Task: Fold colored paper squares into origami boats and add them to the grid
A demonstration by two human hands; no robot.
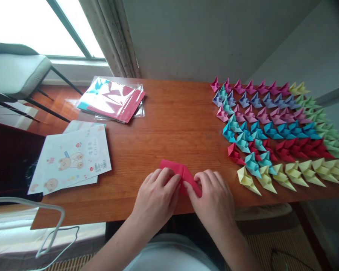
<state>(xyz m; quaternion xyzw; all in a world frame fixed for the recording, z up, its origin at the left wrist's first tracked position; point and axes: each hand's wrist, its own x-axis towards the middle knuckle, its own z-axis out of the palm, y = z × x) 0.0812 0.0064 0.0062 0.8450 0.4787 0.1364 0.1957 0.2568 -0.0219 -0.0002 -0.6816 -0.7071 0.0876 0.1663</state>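
Note:
A partly folded sheet of red origami paper [188,175] is between my hands, near the front edge of the wooden table [169,124]. My left hand [159,190] grips its left side, with the fingers curled over it and the fingertips partly hidden. On the right side, my right hand [211,192] pinches the paper between thumb and fingers. A crease runs down from the top edge of the paper. Its lower part is covered by my hands.
Rows of folded paper boats [285,130] in several colours fill the table's right side. Shiny packs of coloured paper [113,98] lie at the back left. Bear-printed sheets [73,158] rest at the left edge. A white cable [59,214] and a chair [19,73] are further left.

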